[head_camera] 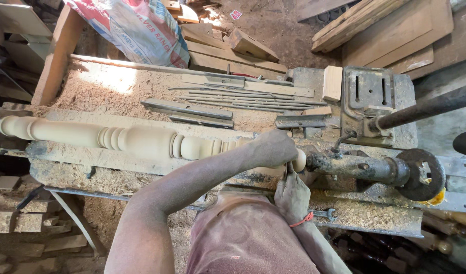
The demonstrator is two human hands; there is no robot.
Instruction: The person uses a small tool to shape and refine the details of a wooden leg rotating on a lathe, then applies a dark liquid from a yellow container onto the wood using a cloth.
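Note:
A long pale turned wooden spindle [136, 141] lies level in a lathe, from the far left to a rounded knob [300, 160] at the tailstock [354, 167]. My left hand [273, 147] lies curled over the spindle's right end, back up, fingers hidden beneath it. Just nearer me, my right hand [292, 195], with a red thread at the wrist, grips a thin dark chisel [289, 170]. The chisel's tip runs up under my left hand beside the knob.
Several long metal turning tools [243, 99] lie in sawdust on the bed behind the spindle. A small wood block [333, 82] and a metal bracket [369, 91] stand at the right, with a dark handwheel [420, 174]. A printed sack [136, 28] and planks [385, 25] lie beyond.

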